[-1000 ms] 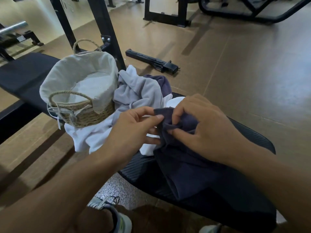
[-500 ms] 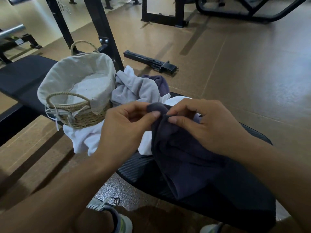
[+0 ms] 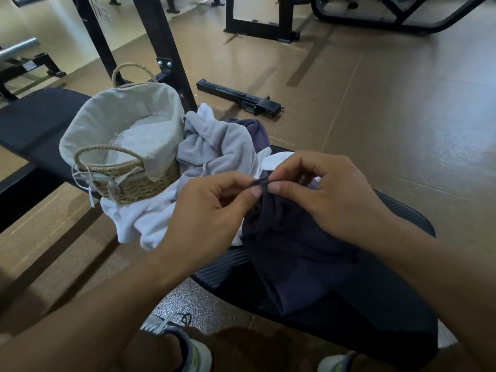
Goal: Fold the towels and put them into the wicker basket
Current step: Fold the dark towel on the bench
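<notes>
A dark navy towel (image 3: 292, 253) hangs over the black bench pad (image 3: 402, 213) in front of me. My left hand (image 3: 212, 210) and my right hand (image 3: 324, 194) both pinch its top edge, fingertips nearly touching. Behind them lies a crumpled heap: a light grey towel (image 3: 217, 146), a white towel (image 3: 139, 221) and a purple towel (image 3: 257, 130). The wicker basket (image 3: 134, 183), with a beige cloth liner and two rope handles, stands to the left on the bench, partly on the white towel. Nothing lies inside it.
A black metal upright (image 3: 166, 55) rises just behind the basket. A loose black bar (image 3: 239, 99) lies on the brown floor beyond the towels. More gym frames stand at the back. My shoes (image 3: 188, 347) are on the floor below the bench.
Both hands have lifted the navy towel's edge and gathered it; the pinch has narrowed to a small fold between my fingertips. The basket and the heap have not moved.
</notes>
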`<control>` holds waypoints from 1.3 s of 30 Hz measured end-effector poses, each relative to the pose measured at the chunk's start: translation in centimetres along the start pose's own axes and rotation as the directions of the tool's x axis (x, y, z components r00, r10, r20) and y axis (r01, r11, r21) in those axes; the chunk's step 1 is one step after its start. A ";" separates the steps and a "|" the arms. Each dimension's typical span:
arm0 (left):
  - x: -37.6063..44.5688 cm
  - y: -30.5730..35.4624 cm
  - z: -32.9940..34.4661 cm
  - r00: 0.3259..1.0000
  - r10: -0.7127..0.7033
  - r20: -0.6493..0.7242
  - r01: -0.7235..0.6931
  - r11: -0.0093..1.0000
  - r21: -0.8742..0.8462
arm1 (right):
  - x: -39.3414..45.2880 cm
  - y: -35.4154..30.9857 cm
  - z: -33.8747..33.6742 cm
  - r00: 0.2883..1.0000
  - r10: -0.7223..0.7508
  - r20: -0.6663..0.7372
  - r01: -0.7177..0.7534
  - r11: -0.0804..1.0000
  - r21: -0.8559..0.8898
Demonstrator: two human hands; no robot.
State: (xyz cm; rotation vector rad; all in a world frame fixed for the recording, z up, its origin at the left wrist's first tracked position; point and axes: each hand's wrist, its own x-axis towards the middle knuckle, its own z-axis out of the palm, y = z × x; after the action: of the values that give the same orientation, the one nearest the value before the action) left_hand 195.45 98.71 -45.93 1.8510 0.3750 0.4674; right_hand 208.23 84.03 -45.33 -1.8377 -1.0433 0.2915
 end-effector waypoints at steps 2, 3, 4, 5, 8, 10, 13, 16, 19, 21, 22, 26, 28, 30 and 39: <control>0.0 0.0 -0.1 1.000 -0.002 0.010 0.002 1.000 -0.012 | 0.1 -0.1 -0.1 1.000 -0.003 -0.010 0.002 1.000 -0.017; 0.0 0.0 -0.1 1.000 0.003 0.016 -0.003 1.000 -0.002 | 0.1 0.0 0.0 1.000 -0.007 -0.013 0.007 1.000 -0.023; 0.0 -0.1 -0.1 1.000 0.010 0.021 -0.010 1.000 0.012 | 0.1 0.0 0.0 1.000 -0.011 -0.014 0.010 1.000 -0.025; 0.0 -0.1 -0.1 1.000 0.017 0.025 -0.017 1.000 0.022 | 0.2 0.1 0.0 1.000 -0.011 -0.015 0.011 1.000 -0.025; 0.0 -0.2 -0.3 0.998 0.034 0.043 -0.037 0.998 0.048 | 0.3 0.3 0.1 1.000 -0.012 -0.019 0.011 1.000 -0.021; -0.1 -0.1 -0.3 0.998 0.042 0.044 -0.045 0.996 0.073 | 0.3 0.4 0.2 1.000 -0.011 -0.018 0.011 1.000 -0.022; -0.2 0.1 -0.4 0.998 0.037 0.049 -0.041 0.996 0.075 | 0.3 0.3 0.2 1.000 -0.015 -0.021 0.015 1.000 -0.021; -0.3 0.3 -0.3 0.996 0.051 0.068 -0.057 0.994 0.089 | 0.2 0.2 0.2 0.999 -0.027 -0.022 0.027 0.999 -0.024; -0.4 0.5 -0.1 0.996 0.022 0.082 -0.024 0.999 0.025 | 0.1 0.3 0.2 0.999 -0.049 -0.023 0.048 0.998 -0.034; -0.4 0.4 -0.1 0.997 -0.001 0.080 0.001 1.000 -0.007 | 0.1 0.3 0.2 0.998 -0.063 -0.025 0.062 0.997 -0.038; -0.4 0.4 -0.1 0.997 -0.002 0.082 0.002 1.000 -0.001 | 0.1 0.3 0.2 0.998 -0.069 -0.016 0.068 0.997 -0.043; 0.0 0.3 -0.5 0.993 -0.007 0.118 0.004 1.000 0.028 | 0.3 0.8 -0.1 0.985 -0.132 0.114 0.150 0.974 -0.167; 0.1 0.3 -1.1 0.990 0.033 0.137 -0.046 0.994 0.097 | 0.5 1.2 -0.3 0.973 -0.152 0.176 0.192 0.952 -0.239; 0.3 0.4 -1.6 0.993 0.073 0.094 -0.088 0.981 0.170 | 0.6 1.5 -0.5 0.968 -0.174 0.180 0.222 0.928 -0.299; 0.8 0.2 -1.5 0.982 0.086 -0.170 -0.067 0.991 0.119 | 0.9 0.9 -0.7 0.971 -0.204 0.128 0.237 0.905 -0.353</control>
State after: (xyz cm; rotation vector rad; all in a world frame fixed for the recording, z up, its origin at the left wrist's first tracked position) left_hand 195.48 100.25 -45.24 1.9445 0.4576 0.6766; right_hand 209.66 84.13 -45.47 -2.0230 -1.4325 0.0408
